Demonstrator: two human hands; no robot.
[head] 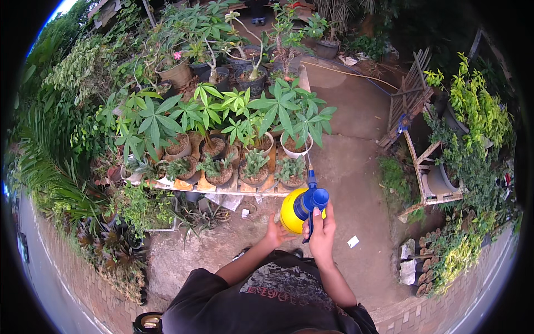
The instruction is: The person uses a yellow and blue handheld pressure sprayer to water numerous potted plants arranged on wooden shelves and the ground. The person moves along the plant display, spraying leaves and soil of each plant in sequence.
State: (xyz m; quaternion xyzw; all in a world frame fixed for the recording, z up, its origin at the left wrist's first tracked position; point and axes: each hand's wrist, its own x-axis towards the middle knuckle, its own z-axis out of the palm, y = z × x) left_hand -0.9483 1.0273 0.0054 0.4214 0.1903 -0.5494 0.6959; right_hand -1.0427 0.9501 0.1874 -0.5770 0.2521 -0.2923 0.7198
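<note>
My right hand (322,234) grips the handle of a pump pressure sprayer (294,211) with a yellow tank and blue head, its thumb up near the pump knob. The sprayer's long thin wand (309,158) points away from me, its tip among the leaves of a palmate-leaved potted plant (308,121) in a white pot (297,150). Just left of the tank is my left hand (279,234), fingers spread and holding nothing; whether its fingertips touch the tank I cannot tell. Several small succulent-like plants in pots (254,167) line the near edge of a wooden slatted table (206,183).
Behind stand desert roses in dark pots (251,81). To the right, a wooden frame stand (413,154) leans by a grey pot (438,183) and shrubs. A white scrap (353,241) lies on the concrete floor (350,183). Dense plants (142,208) crowd the left.
</note>
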